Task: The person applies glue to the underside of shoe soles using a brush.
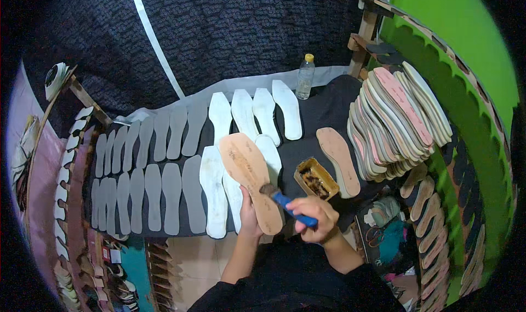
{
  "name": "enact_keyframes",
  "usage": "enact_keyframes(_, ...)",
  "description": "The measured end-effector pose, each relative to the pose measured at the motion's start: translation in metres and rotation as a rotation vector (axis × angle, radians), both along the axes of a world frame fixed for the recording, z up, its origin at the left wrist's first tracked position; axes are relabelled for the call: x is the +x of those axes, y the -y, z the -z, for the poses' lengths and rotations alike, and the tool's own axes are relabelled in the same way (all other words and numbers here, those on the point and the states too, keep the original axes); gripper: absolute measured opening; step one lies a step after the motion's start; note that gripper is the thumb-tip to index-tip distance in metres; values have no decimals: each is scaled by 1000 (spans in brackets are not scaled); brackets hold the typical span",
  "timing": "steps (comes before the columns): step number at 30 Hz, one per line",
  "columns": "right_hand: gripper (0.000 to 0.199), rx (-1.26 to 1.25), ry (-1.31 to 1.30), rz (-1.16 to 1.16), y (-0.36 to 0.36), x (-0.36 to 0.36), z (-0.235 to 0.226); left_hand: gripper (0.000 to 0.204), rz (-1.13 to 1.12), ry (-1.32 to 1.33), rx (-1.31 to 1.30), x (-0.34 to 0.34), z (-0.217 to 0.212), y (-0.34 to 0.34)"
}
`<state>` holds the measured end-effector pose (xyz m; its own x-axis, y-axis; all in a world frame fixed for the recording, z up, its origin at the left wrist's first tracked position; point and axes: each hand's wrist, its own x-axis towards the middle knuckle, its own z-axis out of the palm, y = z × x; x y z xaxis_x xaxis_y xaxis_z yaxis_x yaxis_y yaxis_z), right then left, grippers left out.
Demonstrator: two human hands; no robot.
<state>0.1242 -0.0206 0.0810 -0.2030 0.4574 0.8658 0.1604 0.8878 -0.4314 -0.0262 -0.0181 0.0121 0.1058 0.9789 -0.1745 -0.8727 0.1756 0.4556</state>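
Note:
A tan insole (249, 172) is held up by my left hand (249, 216), which grips its edge from below and behind. My right hand (315, 217) is closed round the blue handle of a brush (293, 208). The brush's dark bristles touch the insole near its narrow middle. Just right of the insole stands a small yellowish rectangular container (302, 172) with dark brown residue and some glossy matter inside. Another tan insole (335, 153) lies on the dark table to the right of that container.
Rows of grey insoles (155, 197) cover the table's left side, with white insoles (212, 191) beside them. A thick stack of insoles (392, 120) rises at the right. Behind stands a clear bottle with a yellow cap (305, 79). Slotted racks (430, 230) flank the table.

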Motion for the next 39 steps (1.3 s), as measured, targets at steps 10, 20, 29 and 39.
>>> enact_keyframes(10, 32, -38, -94, -33, 10, 8, -15, 64, 1, 13, -10, -6, 8, -1)
enact_keyframes(20, 26, 117, 46, 92, -29, -1, -34, 59, 137, -126, 37, 6, 10, 8)
enact_keyframes(29, 30, 74, 34, -77, 9, 3, -14, 53, 81, -73, 15, -7, 13, 2)
enact_keyframes(39, 38, 82, -83, 105, -28, 4, -51, 51, 205, -172, -18, 5, 7, 10)
